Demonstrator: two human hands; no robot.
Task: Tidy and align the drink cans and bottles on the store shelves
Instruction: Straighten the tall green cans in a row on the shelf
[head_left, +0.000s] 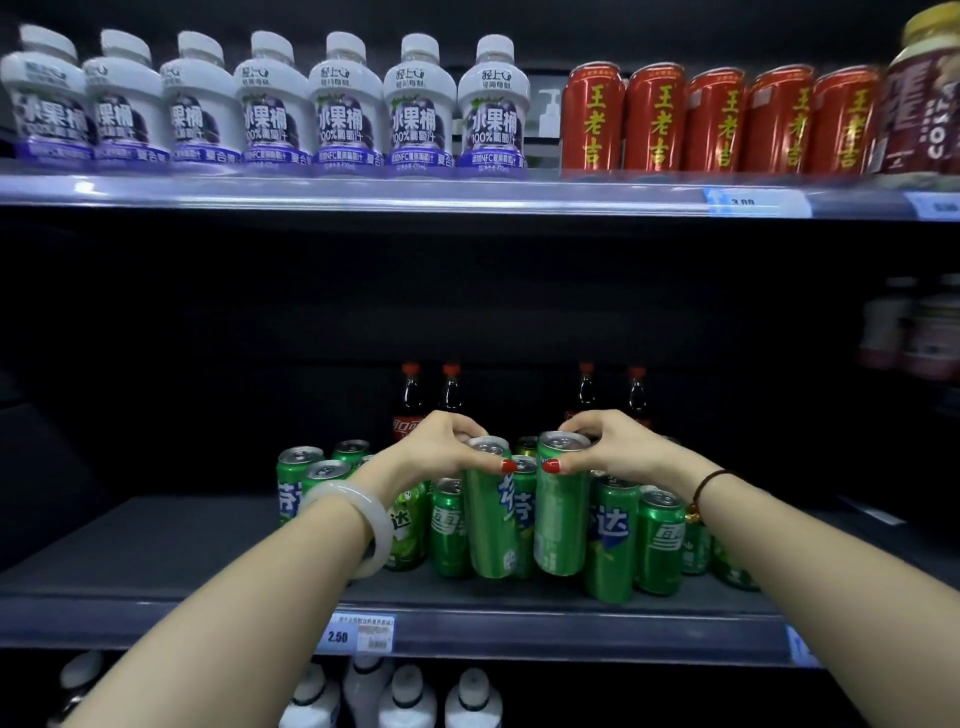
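Left hand (441, 449) is gripping the top rim of a tall green aluminium soda can (488, 525). Right hand (610, 447) is gripping a second tall green can (561, 519), just beside it at 3 o'clock. Both are sitting upright, fronting a loose green-can cluster (613, 540) on the dark grey shelf (156, 551). Dark red-capped cola bottles (410, 400) are standing behind at 12 o'clock.

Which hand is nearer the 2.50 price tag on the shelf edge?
Left. The left hand grips a green can above and just right of the price tag; the right hand grips the neighbouring can farther right.
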